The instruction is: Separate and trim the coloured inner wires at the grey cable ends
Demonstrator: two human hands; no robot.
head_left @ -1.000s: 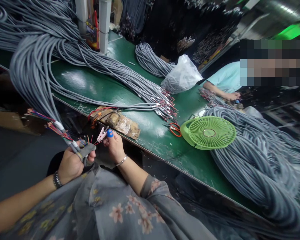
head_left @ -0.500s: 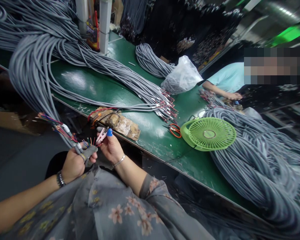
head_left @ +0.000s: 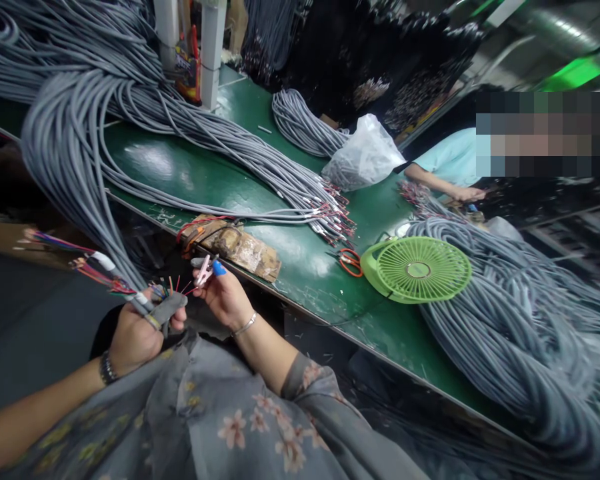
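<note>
My left hand (head_left: 140,330) is closed round the end of a grey cable (head_left: 153,308), and several thin coloured wires fan out above its fingers. My right hand (head_left: 223,297) pinches a small pink clip-like tool (head_left: 203,269) against those wire ends; a blue cap covers one fingertip. Both hands sit low in front of the green table (head_left: 300,257), over my flowered grey clothing. More cable ends with coloured wires (head_left: 97,270) hang to the left of my left hand.
Thick bundles of grey cables (head_left: 130,100) drape over the table's left. A green fan (head_left: 417,267), orange scissors (head_left: 350,260), a taped brown block (head_left: 235,243) and a plastic bag (head_left: 365,157) lie on it. Another person's arm (head_left: 440,183) works at the far right by another cable heap (head_left: 520,327).
My left hand has drawn slightly left and down with the cable end. My right hand stays at the wire tips with the clip. The hanging cable ends swung left.
</note>
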